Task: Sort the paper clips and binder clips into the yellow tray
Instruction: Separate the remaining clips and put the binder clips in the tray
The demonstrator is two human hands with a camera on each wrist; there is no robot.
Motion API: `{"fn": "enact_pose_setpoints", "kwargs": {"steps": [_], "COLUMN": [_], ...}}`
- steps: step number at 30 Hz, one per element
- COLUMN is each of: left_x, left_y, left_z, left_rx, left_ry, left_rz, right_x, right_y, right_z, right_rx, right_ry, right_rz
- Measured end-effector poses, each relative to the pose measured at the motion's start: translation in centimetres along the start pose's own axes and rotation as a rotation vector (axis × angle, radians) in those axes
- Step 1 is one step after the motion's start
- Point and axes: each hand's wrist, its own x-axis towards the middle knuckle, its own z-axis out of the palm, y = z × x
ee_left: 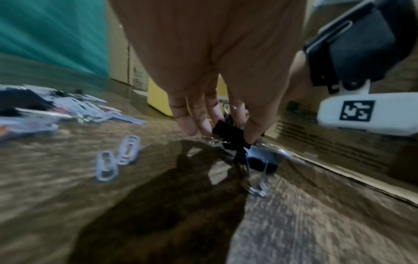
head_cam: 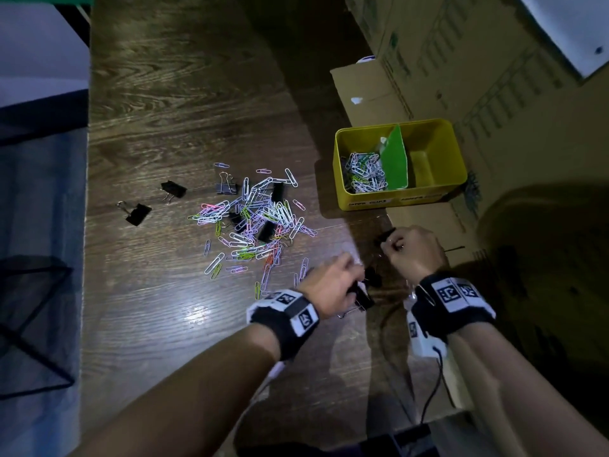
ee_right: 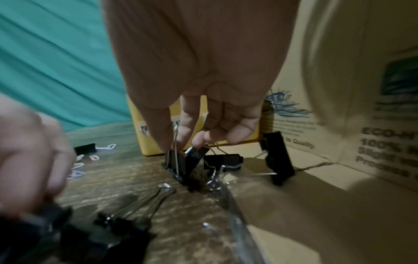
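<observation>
The dark wood tabletop (head_cam: 171,110) carries everything, and I place the rest from the yellow tray (head_cam: 400,199), which sits at the tabletop's right edge. Cardboard boxes (head_cam: 461,61) stand just beyond and to the right of the tray. A green divider (head_cam: 393,159) splits the tray into two compartments: the left one holds a heap of paper clips (head_cam: 364,174), while the right one shows only bare yellow floor.

To the left of the tray, a little nearer to me, lies the big loose pile of coloured paper clips (head_cam: 257,219), with several black binder clips half buried in it. Further left of the tray, beyond the pile, three binder clips lie apart on the wood: one at the pile's far edge (head_cam: 226,186), one past it (head_cam: 174,189) and the outermost (head_cam: 137,213).

My right hand (head_cam: 413,250) is in front of the tray, close to its near wall, fingers curled down and pinching a black binder clip (ee_right: 181,160) by its wire handle, the clip's body standing on the tabletop. More binder clips (ee_right: 222,160) lie just beside it, one (ee_right: 277,159) leaning against the cardboard.

My left hand (head_cam: 333,286) is in front of the tray too, nearer to me and to the left of my right hand, its fingertips (ee_left: 251,130) gripping another black binder clip (ee_left: 228,132) just above the wood. Two pale paper clips (ee_left: 117,159) lie near it.
</observation>
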Motion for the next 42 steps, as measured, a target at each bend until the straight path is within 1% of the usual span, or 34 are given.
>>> {"fn": "enact_pose_setpoints", "kwargs": {"steps": [2,3,4,5,6,7,8,9,10,11,12,13,14,16,19,22,24,26,28,29,31,33,34,35,37,39,42], "left_x": [0.8,0.8,0.7,0.5,0.2,-0.1,-0.5,-0.9,-1.2,-1.4,-1.6,-1.6,-1.6,-1.6,-1.7,-2.1,-2.7,-3.2,-4.1,-4.7,-6.3,-8.1,-9.0,-9.7,-10.8,-11.6,-12.6], "left_y": [0.3,0.2,-0.3,-1.2,-2.6,-4.1,-5.7,-7.1,-8.4,-9.6,-10.4,-11.0,-11.4,-11.9,-12.2,-12.7,-13.2,-13.7,-14.0,-14.3,-15.2,-16.9,-17.7,-18.6,-19.9,-20.5,-19.1], "left_z": [0.4,0.0,-0.4,-1.2,-2.3,-3.6,-5.1,-6.6,-7.8,-8.8,-9.4,-9.6,-9.7,-9.4,-9.4,-9.6,-9.7,-10.0,-10.7,-11.2,-12.1,-12.4,-12.3,-12.1,-11.4,-10.3,-8.2], "left_rx": [0.026,0.002,-0.034,-0.067,-0.079,-0.055,-0.008,0.052,0.128,0.208,0.276,0.318,0.334,0.318,0.323,0.308,0.284,0.211,0.095,0.037,-0.010,0.027,0.048,0.064,0.091,0.102,0.174], "left_ry": [-0.055,-0.049,-0.003,0.093,0.217,0.323,0.389,0.387,0.309,0.193,0.085,0.007,-0.037,-0.073,-0.065,0.011,0.022,0.036,0.111,0.184,0.356,0.503,0.552,0.584,0.586,0.579,0.707], "left_rz": [0.026,0.060,0.098,0.122,0.114,0.069,0.005,-0.075,-0.158,-0.217,-0.241,-0.244,-0.238,-0.222,-0.154,-0.070,-0.020,0.011,0.026,0.031,-0.025,-0.162,-0.235,-0.296,-0.377,-0.456,-0.610], "right_x": [0.0,-0.2,-0.5,-1.1,-1.8,-2.6,-3.4,-4.1,-4.7,-5.1,-5.4,-5.6,-5.6,-5.8,-5.7,-5.1,-4.4,-3.5,-2.6,-2.2,-1.3,-0.4,0.0,0.2,0.0,-1.1,-3.4], "right_y": [0.4,0.3,0.1,-0.2,-0.7,-1.2,-1.8,-2.4,-2.8,-3.1,-3.2,-3.1,-2.8,-2.1,-1.2,-1.5,-2.9,-5.1,-7.4,-8.5,-10.6,-12.2,-12.6,-12.8,-12.7,-12.1,-11.1], "right_z": [0.1,0.1,0.2,0.3,0.5,0.8,1.2,1.8,2.5,3.3,4.0,4.5,5.0,5.3,5.1,4.7,4.6,4.9,5.2,5.4,5.9,6.6,7.0,7.6,8.4,9.1,9.6], "right_rx": [-0.011,-0.020,-0.032,-0.041,-0.028,0.002,0.021,0.002,-0.060,-0.134,-0.193,-0.225,-0.235,-0.221,-0.189,-0.221,-0.218,-0.166,-0.115,-0.105,-0.097,-0.141,-0.190,-0.246,-0.333,-0.361,-0.346], "right_ry": [-0.035,-0.027,-0.006,0.026,0.051,0.056,0.040,-0.005,-0.061,-0.126,-0.191,-0.245,-0.281,-0.300,-0.300,-0.310,-0.303,-0.258,-0.198,-0.185,-0.207,-0.261,-0.300,-0.343,-0.398,-0.384,-0.363], "right_rz": [-0.017,-0.027,-0.037,-0.060,-0.095,-0.144,-0.208,-0.282,-0.357,-0.411,-0.432,-0.425,-0.409,-0.390,-0.374,-0.377,-0.395,-0.446,-0.511,-0.536,-0.564,-0.582,-0.585,-0.580,-0.569,-0.574,-0.587]}}
